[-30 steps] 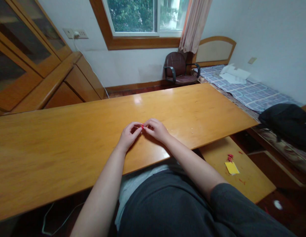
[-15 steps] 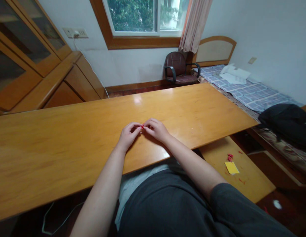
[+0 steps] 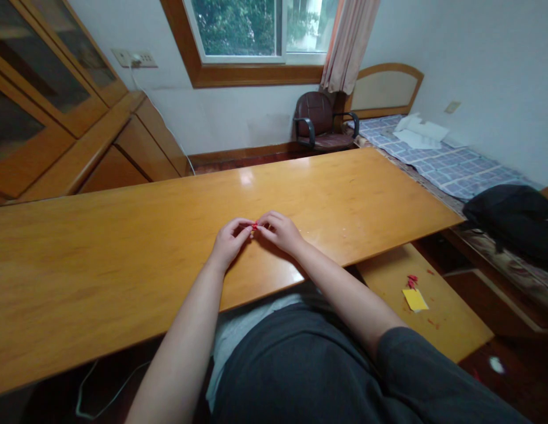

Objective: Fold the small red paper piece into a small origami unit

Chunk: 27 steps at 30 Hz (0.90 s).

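A small red piece (image 3: 255,226) is pinched between both hands just above the wooden table (image 3: 136,241). It is too small and too covered by fingers to name its kind. My left hand (image 3: 231,241) closes thumb and fingertips on its left side. From the right, my right hand (image 3: 280,231) grips the same piece with thumb and bent fingers. The two sets of fingertips nearly meet. Tiny pale crumbs lie on the tabletop to the right of my right hand.
On a lower wooden surface (image 3: 459,330) at the right lie several small red pieces (image 3: 412,281) and a yellow square (image 3: 415,300). Beyond the table stand a brown armchair (image 3: 315,118) and a bed (image 3: 459,165) with a black bag (image 3: 512,218). A cabinet (image 3: 101,153) stands at the left.
Both hands stay almost in place with the red piece between them. Slightly more of the red shows between the fingertips now.
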{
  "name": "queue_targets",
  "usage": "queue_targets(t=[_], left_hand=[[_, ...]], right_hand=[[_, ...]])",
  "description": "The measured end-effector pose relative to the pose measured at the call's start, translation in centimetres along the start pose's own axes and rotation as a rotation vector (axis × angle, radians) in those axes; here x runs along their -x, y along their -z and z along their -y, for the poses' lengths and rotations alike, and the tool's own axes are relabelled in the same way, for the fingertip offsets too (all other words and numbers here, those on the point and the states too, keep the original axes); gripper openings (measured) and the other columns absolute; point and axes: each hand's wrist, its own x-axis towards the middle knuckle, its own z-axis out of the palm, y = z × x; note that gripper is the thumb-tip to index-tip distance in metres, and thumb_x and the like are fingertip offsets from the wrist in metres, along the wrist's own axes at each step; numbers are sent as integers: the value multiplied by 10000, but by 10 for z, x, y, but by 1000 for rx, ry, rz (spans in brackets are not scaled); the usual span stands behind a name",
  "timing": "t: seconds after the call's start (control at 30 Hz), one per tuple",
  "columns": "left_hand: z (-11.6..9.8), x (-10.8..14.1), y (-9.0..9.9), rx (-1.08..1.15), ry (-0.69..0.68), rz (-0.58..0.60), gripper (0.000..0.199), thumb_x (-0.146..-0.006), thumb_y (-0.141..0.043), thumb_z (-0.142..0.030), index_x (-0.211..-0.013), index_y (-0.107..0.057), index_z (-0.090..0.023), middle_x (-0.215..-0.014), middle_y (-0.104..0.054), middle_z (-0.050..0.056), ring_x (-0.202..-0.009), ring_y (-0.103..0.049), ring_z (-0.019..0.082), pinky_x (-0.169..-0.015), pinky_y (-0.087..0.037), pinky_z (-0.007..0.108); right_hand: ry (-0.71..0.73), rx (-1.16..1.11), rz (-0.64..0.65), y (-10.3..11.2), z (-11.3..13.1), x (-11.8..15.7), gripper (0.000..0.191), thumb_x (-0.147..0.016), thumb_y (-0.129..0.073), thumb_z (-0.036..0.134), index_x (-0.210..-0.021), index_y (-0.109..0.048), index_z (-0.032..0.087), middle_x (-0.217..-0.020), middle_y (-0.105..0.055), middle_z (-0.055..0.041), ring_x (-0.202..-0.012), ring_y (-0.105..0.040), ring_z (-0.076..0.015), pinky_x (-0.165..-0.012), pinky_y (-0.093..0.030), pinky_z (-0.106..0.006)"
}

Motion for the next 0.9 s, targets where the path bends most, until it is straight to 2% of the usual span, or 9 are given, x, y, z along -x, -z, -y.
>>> queue_targets(t=[0.57, 0.73, 0.9], left_hand=[[6, -2, 0, 34, 14, -6, 294, -816, -672, -394, -1014, -661, -176, -899, -674, 40, -706, -636, 141, -666, -555, 278], [8, -3, 0, 49, 32, -2, 281, -804, -651, -332, -1040, -653, -179, -937, -677, 44, -728, -648, 146, -679, -578, 292], [6, -4, -1, 37, 45, -11, 280, -789, -625, -282, -1050, -644, -181, -943, -680, 38, -742, -647, 151, -687, -577, 293]], right_hand=[[2, 33, -39, 1, 2, -1, 139, -943, -561, 272, -907, -663, 184, -929, -679, -70, -896, -627, -160, -830, -515, -297], [74, 132, -17, 1, 2, 0, 142, -945, -567, 298, -933, -671, 201, -984, -688, -83, -952, -618, -186, -886, -503, -339], [154, 196, -26, 0, 4, 0, 147, -955, -554, 282, -938, -666, 189, -991, -694, -94, -940, -613, -188, -871, -500, -335]])
